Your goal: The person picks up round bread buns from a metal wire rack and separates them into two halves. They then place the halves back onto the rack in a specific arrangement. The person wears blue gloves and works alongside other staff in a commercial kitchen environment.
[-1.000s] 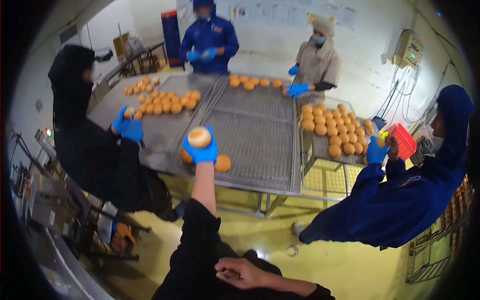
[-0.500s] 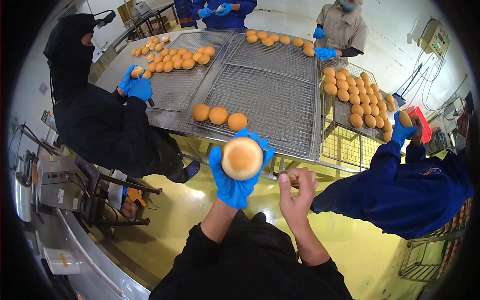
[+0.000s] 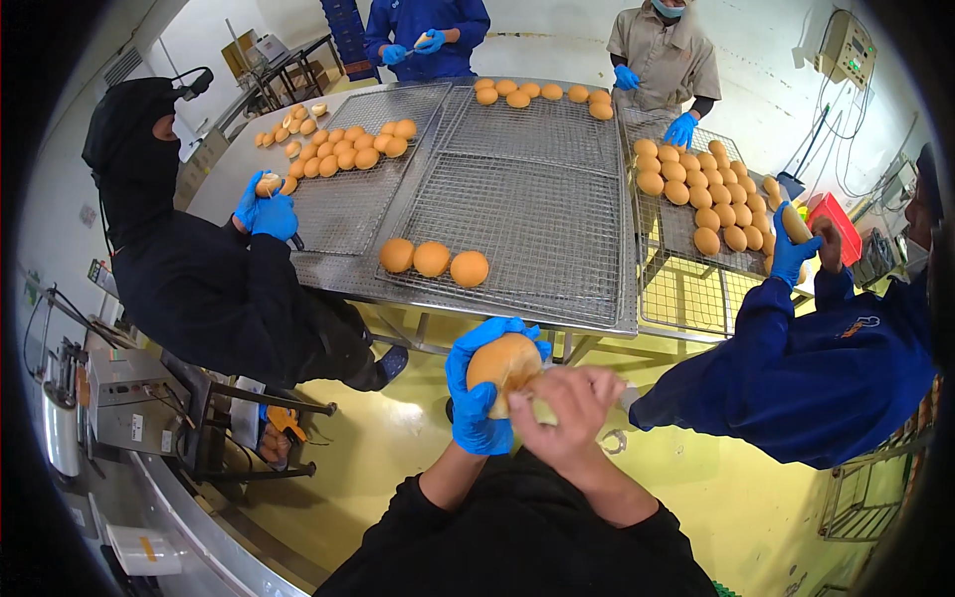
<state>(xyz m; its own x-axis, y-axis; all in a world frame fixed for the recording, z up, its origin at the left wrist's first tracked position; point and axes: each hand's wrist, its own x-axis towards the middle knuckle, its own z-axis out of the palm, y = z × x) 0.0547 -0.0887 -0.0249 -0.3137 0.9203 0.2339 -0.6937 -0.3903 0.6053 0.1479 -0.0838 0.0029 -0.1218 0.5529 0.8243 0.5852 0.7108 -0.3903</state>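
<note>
In my blue-gloved left hand (image 3: 479, 423) rests a round golden-brown bun (image 3: 500, 360), its browned dome tilted up and the glove's fingers wrapped around its side. My bare right hand (image 3: 569, 416) is closed, thumb against fingers, at the bun's right edge. The hand is somewhat blurred, and what it pinches is hidden. Both hands are in front of the table's near edge. Three more buns (image 3: 431, 259) sit in a row at the near left of a wire cooling rack (image 3: 527, 224).
Further buns (image 3: 348, 149) lie on the left rack, and many (image 3: 711, 194) on the right one. Co-workers stand around the metal table (image 3: 348, 279): one in black (image 3: 199, 229) at left, one in blue (image 3: 796, 368) at right, two beyond. A red bin (image 3: 836, 229) is at far right.
The bun has come nearer to me and tipped, from its pale, brown-centred face to its browned dome. My right hand has moved left onto its edge. A far-right co-worker's hand has shifted toward the right rack.
</note>
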